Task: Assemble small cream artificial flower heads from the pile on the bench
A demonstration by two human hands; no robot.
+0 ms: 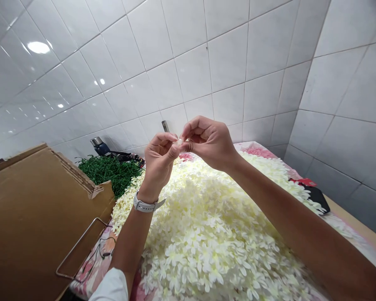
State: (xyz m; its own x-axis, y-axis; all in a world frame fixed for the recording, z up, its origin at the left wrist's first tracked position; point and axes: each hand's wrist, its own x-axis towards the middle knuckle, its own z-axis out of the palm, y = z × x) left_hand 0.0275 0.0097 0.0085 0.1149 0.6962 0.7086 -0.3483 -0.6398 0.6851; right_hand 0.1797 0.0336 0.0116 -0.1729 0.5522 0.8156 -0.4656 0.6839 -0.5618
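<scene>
My left hand [160, 156] and my right hand [208, 142] meet fingertip to fingertip above a large heap of white artificial flowers [207, 251]. Between them, thumbs and forefingers pinch a small white piece [179, 142], mostly covered by the fingers. It looks like part of a flower, but its exact kind is too small to tell. A watch with a pale strap [144, 205] is on my left wrist. Behind the left hand lies a pile of green plastic stems [108, 173].
A big cardboard box [28, 217] stands at the left, with a bent metal wire frame [78, 246] beside it. A dark blue flask [100, 146] is by the tiled wall [228, 62]. A black object [318, 198] lies at the right edge of the flowers.
</scene>
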